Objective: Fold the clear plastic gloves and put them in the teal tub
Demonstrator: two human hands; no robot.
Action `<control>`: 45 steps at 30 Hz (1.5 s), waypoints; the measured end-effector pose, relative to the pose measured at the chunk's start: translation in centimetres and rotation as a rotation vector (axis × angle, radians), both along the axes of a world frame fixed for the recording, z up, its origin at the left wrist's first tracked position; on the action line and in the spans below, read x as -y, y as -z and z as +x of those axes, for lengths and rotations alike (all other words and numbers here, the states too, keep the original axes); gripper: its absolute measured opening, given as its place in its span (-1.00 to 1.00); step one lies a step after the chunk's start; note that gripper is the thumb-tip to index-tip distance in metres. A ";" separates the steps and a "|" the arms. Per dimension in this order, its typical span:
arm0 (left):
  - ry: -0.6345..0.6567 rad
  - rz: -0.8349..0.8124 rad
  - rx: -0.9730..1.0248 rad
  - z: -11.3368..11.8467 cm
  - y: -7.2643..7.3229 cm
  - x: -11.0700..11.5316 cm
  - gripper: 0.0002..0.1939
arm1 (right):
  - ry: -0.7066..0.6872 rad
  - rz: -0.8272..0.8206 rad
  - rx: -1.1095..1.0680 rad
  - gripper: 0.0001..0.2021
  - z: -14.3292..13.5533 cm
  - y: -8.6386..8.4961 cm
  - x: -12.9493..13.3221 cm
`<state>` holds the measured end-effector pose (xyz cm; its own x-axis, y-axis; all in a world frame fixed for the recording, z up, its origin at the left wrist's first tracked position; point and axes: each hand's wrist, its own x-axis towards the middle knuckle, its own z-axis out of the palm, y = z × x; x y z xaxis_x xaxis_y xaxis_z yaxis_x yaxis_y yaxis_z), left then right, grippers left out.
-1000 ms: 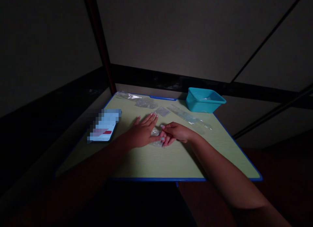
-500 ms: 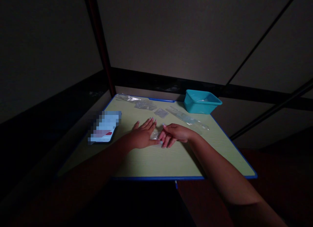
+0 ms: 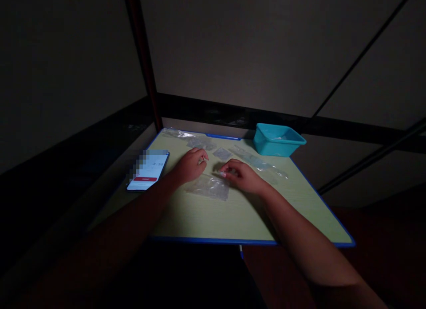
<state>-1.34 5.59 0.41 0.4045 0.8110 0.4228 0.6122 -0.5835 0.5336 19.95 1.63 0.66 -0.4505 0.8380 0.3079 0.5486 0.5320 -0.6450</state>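
A clear plastic bag (image 3: pixel 213 189) lies on the light table just in front of my hands. My left hand (image 3: pixel 193 164) is curled above the bag's far left side, fingers and thumb bent toward each other; whatever it may grip is too small to make out. Across from it, my right hand (image 3: pixel 240 175) pinches at the bag's far right edge, and what is between its fingertips cannot be made out. Beyond the hands lie a small square of clear plastic (image 3: pixel 222 154), a crumpled clear bag (image 3: pixel 201 143) and a long clear strip (image 3: pixel 254 159).
A lit phone (image 3: pixel 148 170) lies at the table's left side. The turquoise basket (image 3: pixel 278 146) stands at the back right corner. Another clear wrapper (image 3: pixel 178 133) is at the back left. The table (image 3: pixel 213 224) has a blue edge, with walls behind and to the left.
My left hand has lifted from its flat spread and curled, moving away from me. My right hand has shifted slightly farther off. The bag beneath them now shows. The view has shifted a little.
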 end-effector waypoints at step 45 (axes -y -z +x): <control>0.205 -0.500 -0.710 -4.0 -1.9 -0.3 -0.61 | 0.122 0.076 0.181 -0.91 -2.5 2.9 -0.9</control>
<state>-5.32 5.89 2.28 0.5936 0.7166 -0.3662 0.8046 -0.5183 0.2900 17.41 2.48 -2.24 -0.4008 0.8670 0.2961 0.7148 0.4981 -0.4909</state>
